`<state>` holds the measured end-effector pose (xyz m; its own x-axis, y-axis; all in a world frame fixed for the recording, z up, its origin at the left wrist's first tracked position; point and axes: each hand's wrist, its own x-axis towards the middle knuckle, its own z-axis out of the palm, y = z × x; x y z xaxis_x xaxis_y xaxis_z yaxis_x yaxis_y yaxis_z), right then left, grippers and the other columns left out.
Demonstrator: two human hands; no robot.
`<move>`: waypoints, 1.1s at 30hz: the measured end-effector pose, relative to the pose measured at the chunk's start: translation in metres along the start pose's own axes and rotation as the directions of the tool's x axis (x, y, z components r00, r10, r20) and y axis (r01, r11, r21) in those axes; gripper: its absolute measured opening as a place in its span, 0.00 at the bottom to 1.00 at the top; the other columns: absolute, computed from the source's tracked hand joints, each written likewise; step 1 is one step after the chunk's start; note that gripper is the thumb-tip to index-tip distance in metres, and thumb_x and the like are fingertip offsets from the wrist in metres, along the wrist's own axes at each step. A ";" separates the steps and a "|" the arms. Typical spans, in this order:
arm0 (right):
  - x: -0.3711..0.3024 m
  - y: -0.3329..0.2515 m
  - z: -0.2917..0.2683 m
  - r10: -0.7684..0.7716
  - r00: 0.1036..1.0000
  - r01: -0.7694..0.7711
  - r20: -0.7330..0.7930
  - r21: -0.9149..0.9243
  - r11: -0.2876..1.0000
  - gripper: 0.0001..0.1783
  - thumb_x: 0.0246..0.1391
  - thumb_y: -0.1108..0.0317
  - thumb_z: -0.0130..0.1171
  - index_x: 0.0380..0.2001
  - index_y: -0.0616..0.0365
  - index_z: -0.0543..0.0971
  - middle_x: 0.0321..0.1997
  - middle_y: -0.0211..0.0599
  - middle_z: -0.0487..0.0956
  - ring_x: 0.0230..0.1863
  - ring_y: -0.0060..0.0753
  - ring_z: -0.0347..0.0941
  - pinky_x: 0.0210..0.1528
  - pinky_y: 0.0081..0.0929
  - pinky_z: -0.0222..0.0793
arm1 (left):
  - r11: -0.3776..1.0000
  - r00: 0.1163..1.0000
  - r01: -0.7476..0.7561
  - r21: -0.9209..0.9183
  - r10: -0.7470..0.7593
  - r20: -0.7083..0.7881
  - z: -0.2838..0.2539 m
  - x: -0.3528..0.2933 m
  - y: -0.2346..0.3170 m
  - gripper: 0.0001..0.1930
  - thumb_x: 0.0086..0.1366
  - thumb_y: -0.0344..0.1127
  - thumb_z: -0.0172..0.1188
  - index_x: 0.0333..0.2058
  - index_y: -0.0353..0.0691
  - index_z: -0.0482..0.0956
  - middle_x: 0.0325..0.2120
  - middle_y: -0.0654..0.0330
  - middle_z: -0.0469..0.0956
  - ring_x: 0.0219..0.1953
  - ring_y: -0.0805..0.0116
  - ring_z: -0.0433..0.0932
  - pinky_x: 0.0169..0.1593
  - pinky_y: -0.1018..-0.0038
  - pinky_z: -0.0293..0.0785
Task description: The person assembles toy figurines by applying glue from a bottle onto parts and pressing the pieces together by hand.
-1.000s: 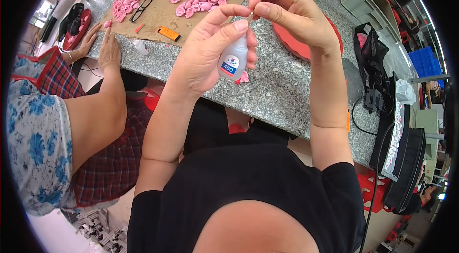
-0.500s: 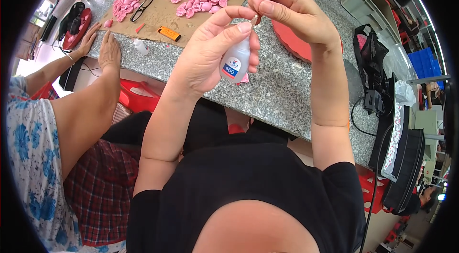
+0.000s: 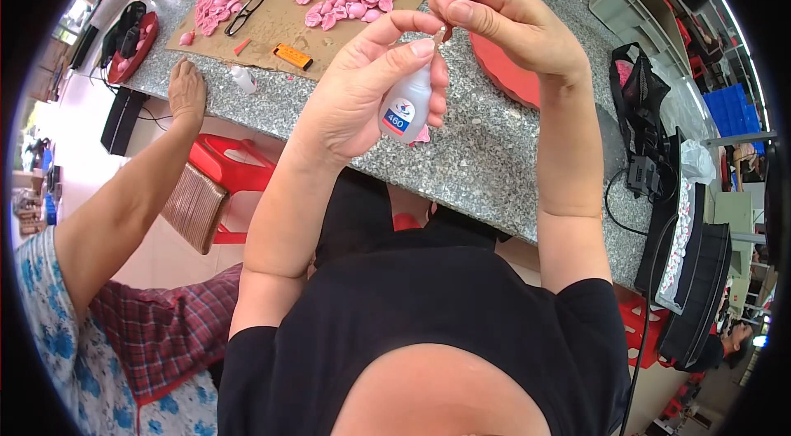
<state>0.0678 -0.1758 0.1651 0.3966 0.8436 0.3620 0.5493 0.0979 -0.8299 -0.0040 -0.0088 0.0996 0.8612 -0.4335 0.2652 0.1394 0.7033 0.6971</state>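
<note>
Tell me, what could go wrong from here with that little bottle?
The left hand grips the small plastic bottle with its tip close to the fingers of the right hand: squeezing too hard might push any contents onto them. If that grip slipped, the bottle could drop onto the stone counter, perhaps hitting the pink piece lying there.

i hold both arms out ahead of me, elbows bent. my left forearm (image 3: 284, 205) slants forward and inward to my left hand (image 3: 354, 86), which is curled in a grip, its thumb pressed down and its index finger stretched toward my other hand. my right forearm (image 3: 568, 156) points almost straight ahead, the wrist bent so that my right hand (image 3: 515, 28) turns left, thumb and index finger drawn together in a pinch.
</note>
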 end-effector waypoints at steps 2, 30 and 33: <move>-0.001 -0.002 0.001 0.028 1.000 -0.028 0.007 0.011 1.000 0.11 0.57 0.62 0.47 0.29 0.61 0.68 0.29 0.26 0.66 0.33 0.17 0.61 0.38 0.17 0.60 | 1.000 1.000 0.001 0.000 -0.001 0.003 -0.001 0.000 0.000 0.10 0.62 0.34 0.49 0.42 0.43 0.66 0.24 0.58 0.71 0.24 0.67 0.73 0.25 0.72 0.74; 0.000 -0.015 -0.004 -0.051 0.998 0.055 0.042 -0.084 0.995 0.11 0.57 0.64 0.45 0.28 0.62 0.66 0.29 0.29 0.64 0.33 0.21 0.60 0.37 0.18 0.57 | 0.994 0.997 0.064 -0.089 -0.060 0.050 0.003 0.003 0.002 0.10 0.60 0.33 0.52 0.41 0.42 0.68 0.23 0.59 0.72 0.22 0.69 0.74 0.24 0.74 0.75; 0.002 -0.009 0.002 -0.075 0.959 0.089 -0.272 0.040 0.995 0.10 0.57 0.65 0.45 0.30 0.63 0.68 0.28 0.29 0.67 0.31 0.21 0.65 0.38 0.19 0.62 | 0.998 1.000 0.012 -0.057 -0.011 0.019 -0.004 -0.001 0.003 0.10 0.61 0.34 0.50 0.42 0.43 0.67 0.24 0.59 0.72 0.24 0.68 0.74 0.26 0.72 0.74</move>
<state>0.0624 -0.1743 0.1724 0.5395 0.6582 0.5251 0.5523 0.1942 -0.8107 -0.0025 -0.0044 0.0985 0.8502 -0.4518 0.2704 0.1773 0.7292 0.6609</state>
